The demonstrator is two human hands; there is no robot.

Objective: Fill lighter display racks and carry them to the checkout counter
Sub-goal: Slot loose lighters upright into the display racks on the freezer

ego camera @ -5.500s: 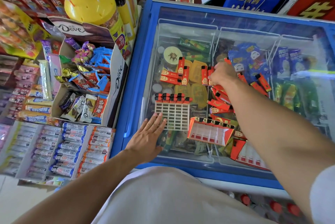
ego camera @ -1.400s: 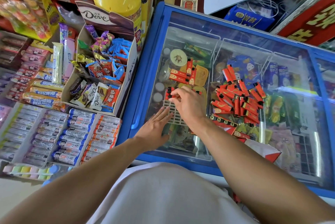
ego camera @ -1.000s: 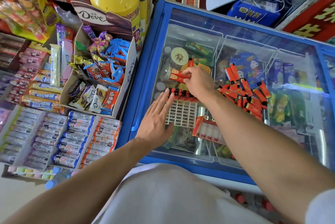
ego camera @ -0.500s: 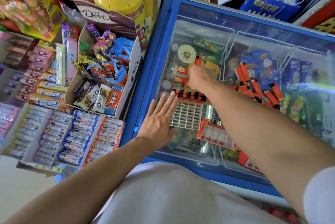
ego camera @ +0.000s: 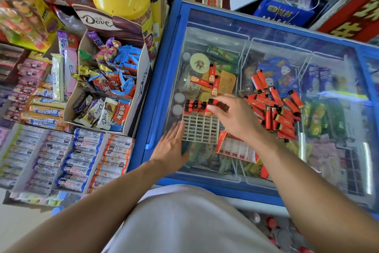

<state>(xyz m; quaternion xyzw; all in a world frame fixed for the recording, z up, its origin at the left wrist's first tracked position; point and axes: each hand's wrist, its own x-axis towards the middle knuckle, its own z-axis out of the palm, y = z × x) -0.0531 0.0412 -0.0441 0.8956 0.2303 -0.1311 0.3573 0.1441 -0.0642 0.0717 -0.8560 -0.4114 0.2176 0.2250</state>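
On the freezer lid point(ego camera: 176, 51), a white rack point(ego camera: 201, 127) is lying flat, its far row holding a line of lighters point(ego camera: 193, 106) with black caps showing. The left hand point(ego camera: 171, 146) is resting at the rack's 8 o'clock corner, fingers straight and relaxed, its fingertips touching the rack's left edge and gripping nothing. The right hand point(ego camera: 235, 117) is hovering over the rack's 2 o'clock corner, thumb and fingers pinching one lighter point(ego camera: 212, 102) at the right end of the filled row. At 3 o'clock from the rack, a loose pile of red lighters point(ego camera: 276, 109) is lying on the glass, well apart from the filled row. At 12 o'clock, three more lighters point(ego camera: 209, 80) are lying crossed together. A red box point(ego camera: 235, 148) is sitting at the rack's 4 o'clock, partly under the right forearm. At 9 o'clock from the freezer, a Dove carton point(ego camera: 141, 88) is holding chocolates.
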